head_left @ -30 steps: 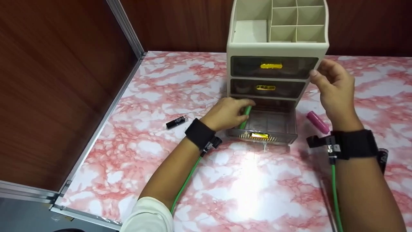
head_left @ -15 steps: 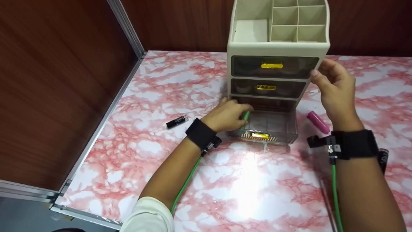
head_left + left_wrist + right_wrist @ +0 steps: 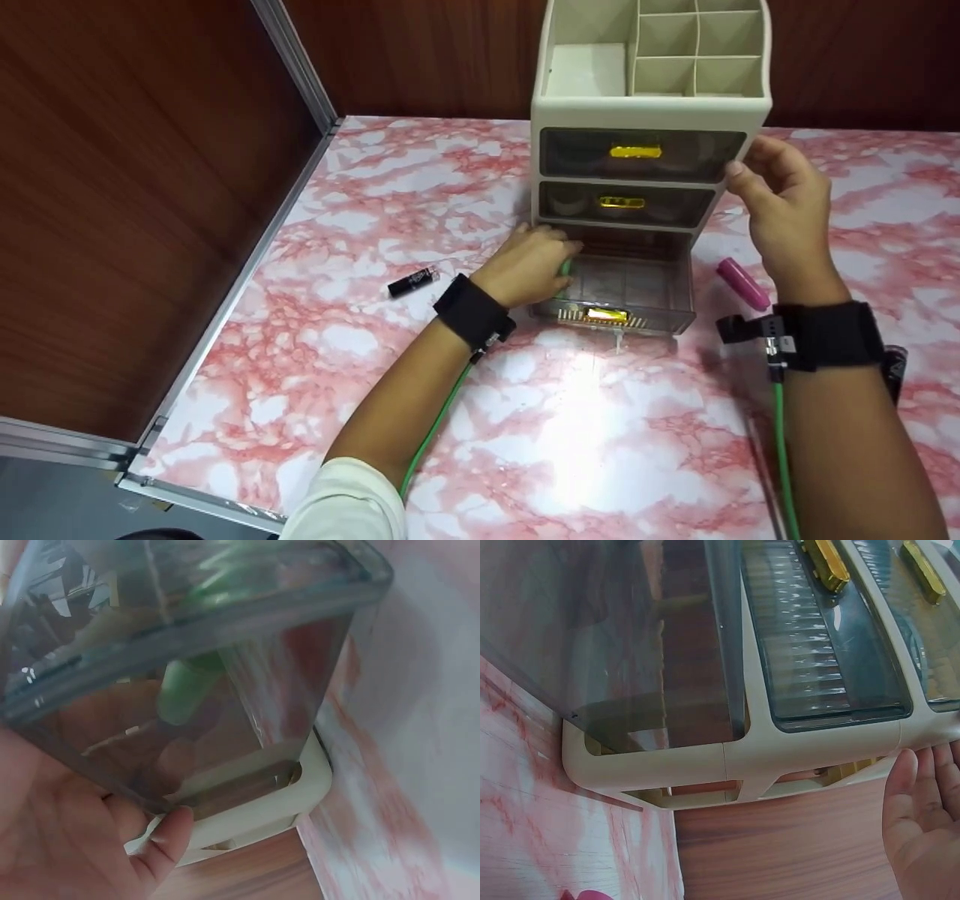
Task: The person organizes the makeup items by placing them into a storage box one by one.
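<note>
A cream desktop organizer (image 3: 649, 112) has its bottom clear drawer (image 3: 630, 289) pulled out. My left hand (image 3: 525, 266) reaches over that drawer's left wall. Its thumb and index finger pinch a slim green tube (image 3: 565, 268), which they mostly cover in the head view. In the left wrist view the green tube (image 3: 184, 690) shows blurred through the drawer wall, and other fingers (image 3: 174, 836) are outside the wall. My right hand (image 3: 787, 206) rests against the organizer's right side, thumb at the front edge. Its fingers (image 3: 930, 791) are fairly straight in the right wrist view.
A pink tube (image 3: 742, 284) lies right of the drawer. On the left is a black lipstick (image 3: 411, 283) with a clear end. Another black tube (image 3: 893, 367) is partly hidden by the right forearm. Wooden panels (image 3: 420, 60) bound the marbled table (image 3: 337, 247).
The left hand has shifted slightly left with the green tube, toward the drawer's left wall. Less of the tube shows now. The right hand keeps its place on the organizer.
</note>
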### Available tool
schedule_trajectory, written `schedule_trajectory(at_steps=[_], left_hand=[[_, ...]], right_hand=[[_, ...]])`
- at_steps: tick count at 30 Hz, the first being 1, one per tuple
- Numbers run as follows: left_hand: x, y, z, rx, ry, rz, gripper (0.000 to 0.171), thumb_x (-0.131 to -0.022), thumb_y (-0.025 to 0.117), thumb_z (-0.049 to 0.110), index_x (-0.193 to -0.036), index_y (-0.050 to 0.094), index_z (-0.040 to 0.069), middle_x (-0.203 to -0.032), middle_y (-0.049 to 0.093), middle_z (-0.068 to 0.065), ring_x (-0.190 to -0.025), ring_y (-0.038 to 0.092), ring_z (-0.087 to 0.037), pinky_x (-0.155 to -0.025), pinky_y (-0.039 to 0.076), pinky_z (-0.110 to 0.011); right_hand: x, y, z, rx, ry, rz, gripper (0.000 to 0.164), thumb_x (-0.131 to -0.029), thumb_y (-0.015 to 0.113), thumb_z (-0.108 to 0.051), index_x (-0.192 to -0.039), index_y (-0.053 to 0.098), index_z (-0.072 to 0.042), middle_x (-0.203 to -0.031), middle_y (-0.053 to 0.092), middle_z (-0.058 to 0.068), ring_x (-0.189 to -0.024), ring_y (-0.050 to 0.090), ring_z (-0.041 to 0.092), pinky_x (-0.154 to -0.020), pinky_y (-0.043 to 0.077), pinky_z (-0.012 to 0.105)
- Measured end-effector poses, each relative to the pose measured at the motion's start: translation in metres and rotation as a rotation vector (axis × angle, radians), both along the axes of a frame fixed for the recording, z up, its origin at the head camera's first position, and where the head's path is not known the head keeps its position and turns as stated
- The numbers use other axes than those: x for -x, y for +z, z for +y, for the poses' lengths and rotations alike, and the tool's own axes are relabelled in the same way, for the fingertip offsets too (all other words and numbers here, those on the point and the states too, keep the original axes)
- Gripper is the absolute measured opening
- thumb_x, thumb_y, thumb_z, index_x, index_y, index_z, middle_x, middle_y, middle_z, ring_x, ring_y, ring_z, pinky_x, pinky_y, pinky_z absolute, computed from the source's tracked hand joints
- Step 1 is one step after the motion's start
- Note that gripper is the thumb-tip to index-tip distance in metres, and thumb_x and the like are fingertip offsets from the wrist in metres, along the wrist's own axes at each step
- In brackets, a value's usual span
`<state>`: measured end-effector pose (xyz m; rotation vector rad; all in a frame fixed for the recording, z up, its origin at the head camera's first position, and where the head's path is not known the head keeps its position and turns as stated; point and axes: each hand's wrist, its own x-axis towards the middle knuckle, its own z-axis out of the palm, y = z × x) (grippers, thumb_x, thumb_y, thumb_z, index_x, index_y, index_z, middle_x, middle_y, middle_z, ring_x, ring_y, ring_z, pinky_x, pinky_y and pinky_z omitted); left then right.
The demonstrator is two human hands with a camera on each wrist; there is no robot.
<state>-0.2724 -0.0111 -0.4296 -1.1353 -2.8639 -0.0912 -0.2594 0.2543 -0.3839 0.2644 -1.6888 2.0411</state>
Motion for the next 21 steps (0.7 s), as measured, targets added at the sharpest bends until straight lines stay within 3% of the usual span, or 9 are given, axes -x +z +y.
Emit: schedule_trajectory(at_steps=[7,12,17,21], left_hand=[[-0.0014,-0.0013,0.0007,0.026,0.026,-0.005,0.029,-0.083,0.06,0.034,-0.108,0.063,0.02,-0.103,0.061,0.005,-0.096,0.047,-0.017,-0.089,0.031,-0.043],[-0.0022,-0.0022,0.0004,0.046,0.011,0.033,0.027,-0.083,0.058,0.033,-0.104,0.065,0.018,-0.103,0.059,0.004,-0.098,0.047,-0.018,-0.088,0.032,-0.043],[-0.0035,-0.0031,-0.0004,0.033,-0.023,0.064,0.016,-0.083,0.054,0.025,-0.086,0.068,0.018,-0.092,0.059,0.005,-0.09,0.048,-0.018,-0.081,0.038,-0.04],[-0.0035,-0.0046,-0.0007,-0.006,-0.032,0.055,0.016,-0.085,0.05,0.02,-0.086,0.065,0.018,-0.089,0.059,0.005,-0.087,0.048,-0.018,-0.076,0.04,-0.039]], right_hand=[[0.0011,-0.0006,0.001,0.004,0.003,-0.002,0.029,-0.076,0.066,0.002,-0.104,0.06,0.006,-0.096,0.06,0.018,-0.085,0.056,0.023,-0.073,0.045,0.025],[0.0001,0.0004,0.0004,0.006,0.01,0.002,0.029,-0.076,0.066,0.003,-0.104,0.06,0.006,-0.097,0.06,0.018,-0.085,0.056,0.023,-0.073,0.045,0.025],[-0.0003,0.0006,0.0002,0.005,0.013,0.016,0.028,-0.076,0.066,0.003,-0.104,0.06,0.007,-0.094,0.06,0.018,-0.083,0.056,0.022,-0.072,0.045,0.025],[-0.0005,-0.0001,-0.0003,-0.003,0.01,0.025,0.028,-0.077,0.066,0.003,-0.103,0.06,0.007,-0.093,0.06,0.018,-0.082,0.056,0.022,-0.072,0.045,0.025]])
